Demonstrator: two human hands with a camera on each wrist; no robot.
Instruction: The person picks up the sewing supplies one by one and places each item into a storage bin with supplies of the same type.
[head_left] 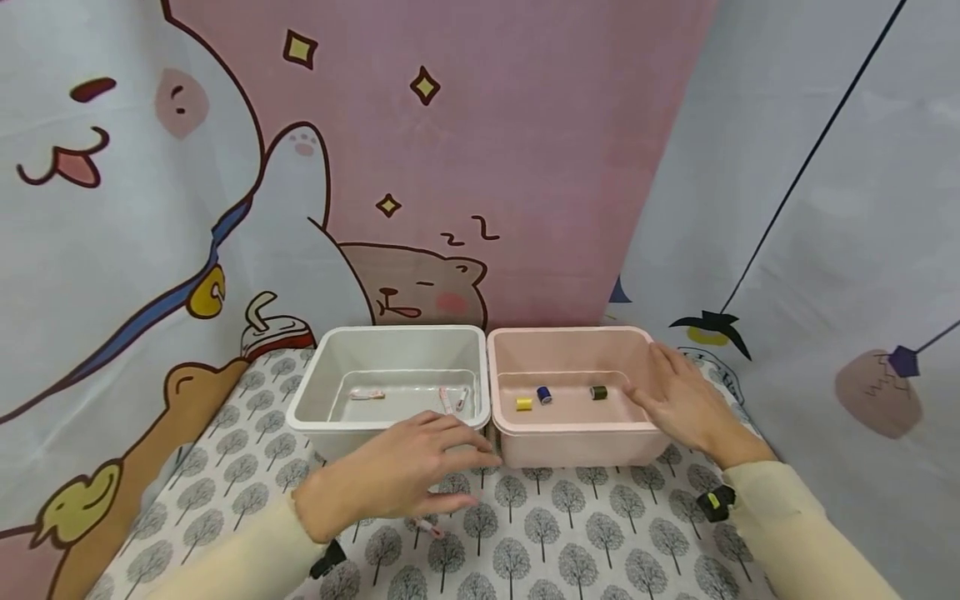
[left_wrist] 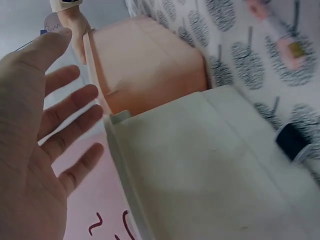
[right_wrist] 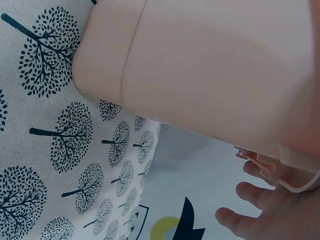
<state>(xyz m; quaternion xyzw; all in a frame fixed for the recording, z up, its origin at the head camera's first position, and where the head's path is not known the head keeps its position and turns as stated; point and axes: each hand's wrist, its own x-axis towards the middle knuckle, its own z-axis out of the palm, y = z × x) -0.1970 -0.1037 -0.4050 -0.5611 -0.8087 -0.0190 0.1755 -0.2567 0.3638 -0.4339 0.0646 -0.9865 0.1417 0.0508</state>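
Observation:
My left hand hovers over the front edge of the white bin, palm down. Its fingers are spread and hold nothing, as the left wrist view also shows. At the right rim of the pink bin is my right hand, its thumb over the inside and its fingers extended outside the end wall, beside a peach latch. Inside the pink bin lie a yellow thread spool, a blue spool and a dark green spool. The white bin holds slim pinkish items.
A slim pink item lies on the tree-print cloth below my left hand. Near the white bin's front, a dark spool shows in the left wrist view. Behind both bins hangs a cartoon-print curtain.

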